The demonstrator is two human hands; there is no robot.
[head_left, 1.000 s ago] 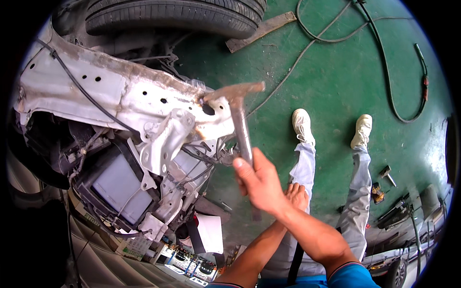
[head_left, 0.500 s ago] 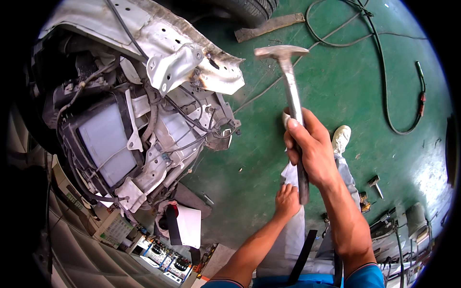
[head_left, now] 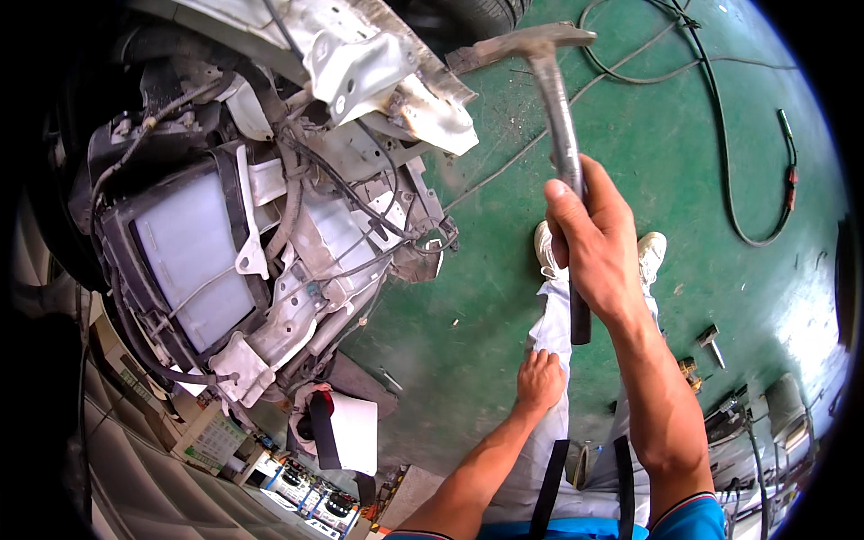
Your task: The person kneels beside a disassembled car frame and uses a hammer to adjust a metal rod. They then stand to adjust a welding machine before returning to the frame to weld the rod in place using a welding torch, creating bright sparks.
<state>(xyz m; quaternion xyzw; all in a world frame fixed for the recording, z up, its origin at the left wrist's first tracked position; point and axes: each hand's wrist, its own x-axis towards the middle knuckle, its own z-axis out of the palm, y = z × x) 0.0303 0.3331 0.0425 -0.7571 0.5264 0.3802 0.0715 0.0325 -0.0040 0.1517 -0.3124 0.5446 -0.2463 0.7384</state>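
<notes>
My right hand (head_left: 605, 247) is wrapped round the handle of a metal hammer (head_left: 560, 121), thumb along its side. The hammer stands raised, its long narrow head pointing away from me and its dark handle end showing below my fist. Lower and to the left, my left hand (head_left: 540, 382) rests on my light trouser leg (head_left: 551, 319), fingers bent over it, holding no tool. Left of the hammer head is a bare, bent metal panel (head_left: 441, 117) with scorched spots and a bolted bracket (head_left: 355, 72). It belongs to a stripped car front.
Loose cables (head_left: 360, 216) and a boxy dark-framed part (head_left: 193, 261) fill the car's exposed front. A tyre (head_left: 490, 13) lies beyond. Hoses (head_left: 720, 171) curl over the green floor (head_left: 486, 288). A second hammer (head_left: 711, 346) and other tools lie at lower right.
The hammer and my right hand have moved farther from me and slightly right. The view has shifted, bringing the car front nearer the top. My left hand stays on my leg.
</notes>
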